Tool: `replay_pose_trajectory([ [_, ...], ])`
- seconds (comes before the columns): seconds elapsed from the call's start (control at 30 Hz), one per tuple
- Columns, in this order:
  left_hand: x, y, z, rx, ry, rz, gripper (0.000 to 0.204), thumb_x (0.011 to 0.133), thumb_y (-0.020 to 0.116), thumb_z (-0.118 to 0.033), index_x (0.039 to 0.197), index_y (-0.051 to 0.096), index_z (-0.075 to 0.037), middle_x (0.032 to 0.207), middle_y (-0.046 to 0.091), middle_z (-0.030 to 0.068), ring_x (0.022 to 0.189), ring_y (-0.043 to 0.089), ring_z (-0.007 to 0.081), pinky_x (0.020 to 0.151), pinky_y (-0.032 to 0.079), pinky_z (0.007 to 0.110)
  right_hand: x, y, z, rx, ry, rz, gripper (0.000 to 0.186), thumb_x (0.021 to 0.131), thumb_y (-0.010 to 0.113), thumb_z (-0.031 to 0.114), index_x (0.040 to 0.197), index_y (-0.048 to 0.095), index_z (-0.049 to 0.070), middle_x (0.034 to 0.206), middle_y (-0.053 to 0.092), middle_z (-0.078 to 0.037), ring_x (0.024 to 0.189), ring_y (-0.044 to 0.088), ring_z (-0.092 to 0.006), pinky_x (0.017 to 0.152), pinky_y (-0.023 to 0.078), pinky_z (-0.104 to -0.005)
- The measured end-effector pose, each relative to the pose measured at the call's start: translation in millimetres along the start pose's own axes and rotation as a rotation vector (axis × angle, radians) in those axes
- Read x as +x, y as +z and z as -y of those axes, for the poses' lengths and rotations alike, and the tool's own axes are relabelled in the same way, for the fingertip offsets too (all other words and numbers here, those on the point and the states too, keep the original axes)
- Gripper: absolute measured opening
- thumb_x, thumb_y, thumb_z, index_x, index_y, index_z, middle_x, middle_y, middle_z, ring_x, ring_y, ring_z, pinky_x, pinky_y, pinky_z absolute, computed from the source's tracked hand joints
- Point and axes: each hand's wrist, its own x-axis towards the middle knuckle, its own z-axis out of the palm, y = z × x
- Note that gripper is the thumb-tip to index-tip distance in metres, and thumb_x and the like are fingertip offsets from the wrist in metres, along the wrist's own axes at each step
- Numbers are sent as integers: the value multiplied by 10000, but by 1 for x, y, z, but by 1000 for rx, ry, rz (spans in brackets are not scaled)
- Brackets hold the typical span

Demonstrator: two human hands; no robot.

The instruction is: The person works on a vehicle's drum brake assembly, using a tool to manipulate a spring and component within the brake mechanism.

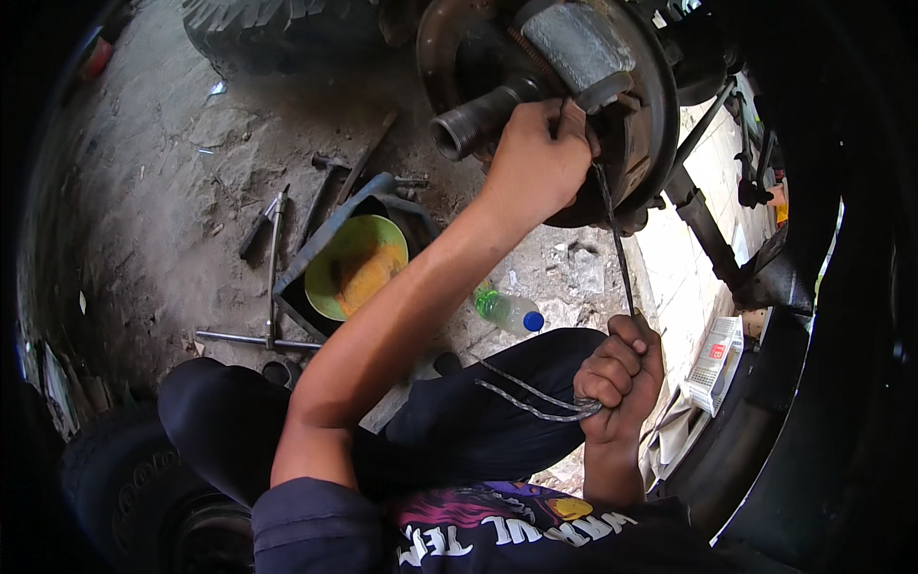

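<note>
A drum brake assembly with a round, dark backing plate [662, 105] fills the top of the view. Its grey brake shoe [579, 48] curves over the hollow hub spindle [475, 121]. My left hand [543, 158] is at the lower end of that shoe, fingers pinched together; what they grip is hidden. A thin, dark braided cord [618, 239] runs taut from just below those fingers down to my right hand [622, 373]. The right fist is wrapped tightly around the cord, and its doubled loose end trails out to the left over my knee.
Left on the dirty floor are a green bowl [381, 234] of orange-brown liquid, a T-shaped wrench [277, 258] and a hammer [325, 167]. A plastic bottle [507, 311] with a blue cap lies beneath my left forearm. Tyres [277, 33] stand far and near left.
</note>
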Motion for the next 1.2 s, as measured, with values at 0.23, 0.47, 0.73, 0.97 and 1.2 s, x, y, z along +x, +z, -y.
replay_pose_trajectory([
  [0.23, -2, -9, -5, -234, -107, 146, 420, 1009, 430, -271, 720, 551, 10, 530, 477, 52, 410, 417, 117, 374, 352, 273, 1, 5, 5, -74, 1, 35, 292, 1022, 332, 282, 789, 371, 110, 529, 262, 58, 374, 177, -25, 345, 162, -205],
  [0.47, -7, -9, -6, -160, -99, 150, 455, 1012, 439, -387, 807, 540, 6, 608, 456, 41, 508, 402, 101, 410, 296, 260, -5, 0, 8, -251, -42, 44, 294, 1029, 300, 273, 792, 359, 109, 544, 263, 60, 377, 176, -28, 349, 161, -206],
  [0.73, -7, -10, 3, -53, 136, 39, 510, 1010, 418, -368, 721, 578, 20, 574, 539, 67, 476, 508, 133, 464, 416, 262, -3, 0, 11, -253, -41, -3, 285, 1025, 314, 260, 789, 358, 106, 535, 243, 68, 372, 161, -27, 341, 148, -210],
  [0.97, -12, -22, -59, 907, 311, -297, 412, 953, 495, -280, 725, 639, 32, 733, 651, 205, 555, 629, 338, 470, 477, 379, -8, -1, 17, -447, -23, -52, 305, 1017, 355, 282, 758, 387, 125, 504, 201, 89, 368, 101, -30, 338, 105, -219],
  [1.2, 56, -22, -52, 791, 1565, 191, 384, 825, 611, -400, 1028, 660, -78, 1137, 589, 124, 1053, 529, 332, 913, 377, 453, -6, 0, 16, -507, 17, -45, 311, 1013, 374, 277, 750, 399, 112, 505, 211, 79, 365, 114, -41, 345, 114, -227],
])
